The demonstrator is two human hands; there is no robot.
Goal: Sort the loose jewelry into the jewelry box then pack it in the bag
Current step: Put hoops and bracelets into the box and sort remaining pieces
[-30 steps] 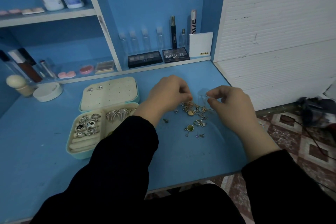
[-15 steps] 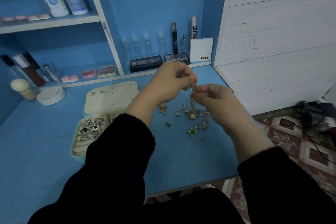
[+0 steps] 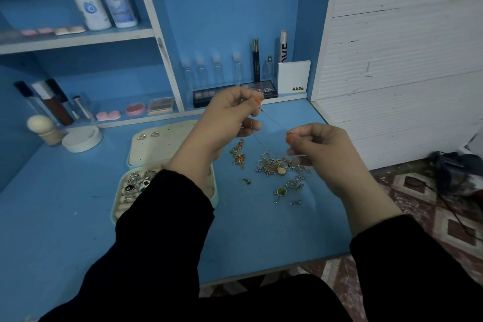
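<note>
- The blue desk top (image 3: 65,217) had plenty of bare room at the front, from the jewelry all the way to the near edge, and another wide bare stretch left of the box.
- On the right, the desk butted up against a white slatted panel (image 3: 392,60) at the back corner, then its side edge ran free, with patterned floor tiles (image 3: 423,206) beyond.
- The back was crowded: a low shelf of dark makeup palettes (image 3: 213,94) and small clear bottles (image 3: 201,70), plus a round white jar (image 3: 82,138) on the desk at far left.
- The mint-green jewelry box (image 3: 114,213) sat open left of centre, rings in its tray. Its cream earring panel lid (image 3: 162,144) lay flat behind, and the left sleeve covered part of it.
- The loose gold and silver jewelry pile (image 3: 274,167) lay just right of the box, under and between the hands.
- The left hand (image 3: 230,117) was raised over the desk with its fingers curled in, thumb and forefinger pinching one end of a thin gold chain (image 3: 273,121).
- The right hand (image 3: 321,149) sat lower and further right, near the side edge, also curled and pinching the same chain at its fingertips.
- The chain ran taut and sloping between them. A slack bit dropped from the left hand toward the pile, though I couldn't tell if it touched.
</note>
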